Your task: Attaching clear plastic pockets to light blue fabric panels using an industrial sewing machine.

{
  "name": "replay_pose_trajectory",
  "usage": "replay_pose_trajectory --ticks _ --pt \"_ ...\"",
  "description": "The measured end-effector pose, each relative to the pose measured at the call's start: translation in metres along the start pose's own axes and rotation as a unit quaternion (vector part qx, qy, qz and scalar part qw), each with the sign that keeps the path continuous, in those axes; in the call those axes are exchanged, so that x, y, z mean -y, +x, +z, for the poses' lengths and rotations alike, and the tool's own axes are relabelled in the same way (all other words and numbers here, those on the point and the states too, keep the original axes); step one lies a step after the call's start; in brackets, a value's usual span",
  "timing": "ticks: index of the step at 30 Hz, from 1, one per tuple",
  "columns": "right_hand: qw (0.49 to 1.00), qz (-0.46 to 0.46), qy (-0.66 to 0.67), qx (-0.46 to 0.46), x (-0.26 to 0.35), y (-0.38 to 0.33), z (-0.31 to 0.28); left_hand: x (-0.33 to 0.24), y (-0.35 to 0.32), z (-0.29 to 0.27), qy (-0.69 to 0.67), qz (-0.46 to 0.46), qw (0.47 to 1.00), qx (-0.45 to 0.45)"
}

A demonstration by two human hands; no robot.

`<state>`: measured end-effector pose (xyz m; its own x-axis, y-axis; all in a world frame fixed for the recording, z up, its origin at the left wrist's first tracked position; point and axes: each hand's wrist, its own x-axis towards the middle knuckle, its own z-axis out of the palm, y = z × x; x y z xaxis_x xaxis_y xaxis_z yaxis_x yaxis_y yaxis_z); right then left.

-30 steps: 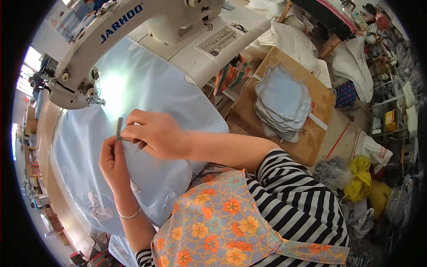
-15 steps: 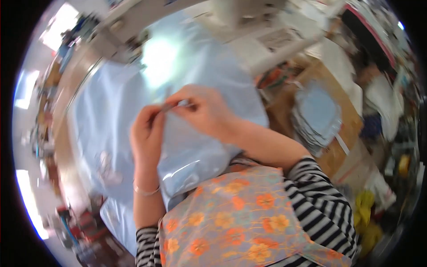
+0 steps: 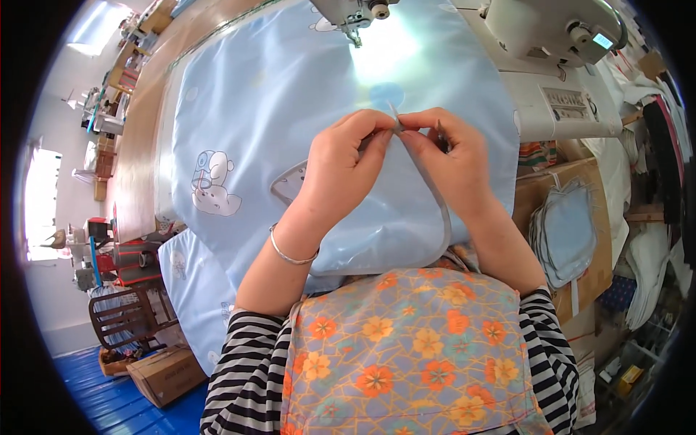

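Note:
A large light blue cloth (image 3: 254, 109) with white bear prints is spread over the sewing table and down to my lap. My left hand (image 3: 341, 167) and my right hand (image 3: 457, 163) meet fingertip to fingertip over it. Between them they pinch the grey edge binding (image 3: 437, 196) of a blue piece whose curved border loops down toward my apron. A thin pointed tip sticks up past the fingertips; I cannot make out whether it is binding or a blade. Something small and dark shows inside the curled right fingers, mostly hidden.
Ahead stands a sewing machine (image 3: 554, 29), its lit presser foot (image 3: 355, 36) beyond my hands. On the right, a stack of blue bound pieces (image 3: 569, 232) lies on a cardboard box (image 3: 594, 275). At lower left are a wooden chair (image 3: 127, 315) and another carton (image 3: 167, 373).
My view has shifted, so hands and cloth appear farther right. Both hands remain pinched together, now holding the grey binding more clearly between them, with its curved edge hanging below.

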<state>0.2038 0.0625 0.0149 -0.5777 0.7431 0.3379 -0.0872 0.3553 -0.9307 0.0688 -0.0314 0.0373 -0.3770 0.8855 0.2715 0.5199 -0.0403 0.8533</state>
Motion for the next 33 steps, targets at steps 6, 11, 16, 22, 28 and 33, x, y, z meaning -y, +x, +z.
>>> replay_pose_trajectory --ticks 6,11,16,22,28,33 --pt "0.994 0.099 0.023 0.032 0.003 0.002 -0.003 0.000 -0.002 -0.002 0.036 0.107 0.993 -0.033" --pt "0.990 0.116 0.060 0.057 0.000 0.004 -0.004 0.001 -0.001 -0.014 0.079 0.077 0.994 0.019" --pt "0.985 0.103 -0.029 0.136 0.008 0.016 -0.007 0.005 -0.003 -0.017 0.120 0.116 0.986 0.019" --pt "0.963 0.078 -0.081 0.244 0.021 0.038 -0.006 0.008 -0.010 -0.028 0.128 0.089 0.988 0.022" --pt "0.962 0.060 -0.202 0.175 0.010 0.094 0.003 0.029 0.013 -0.118 0.275 0.004 0.960 0.057" --pt "0.959 0.042 -0.217 0.176 -0.053 0.157 0.025 0.071 0.074 -0.124 0.456 0.106 0.883 0.023"
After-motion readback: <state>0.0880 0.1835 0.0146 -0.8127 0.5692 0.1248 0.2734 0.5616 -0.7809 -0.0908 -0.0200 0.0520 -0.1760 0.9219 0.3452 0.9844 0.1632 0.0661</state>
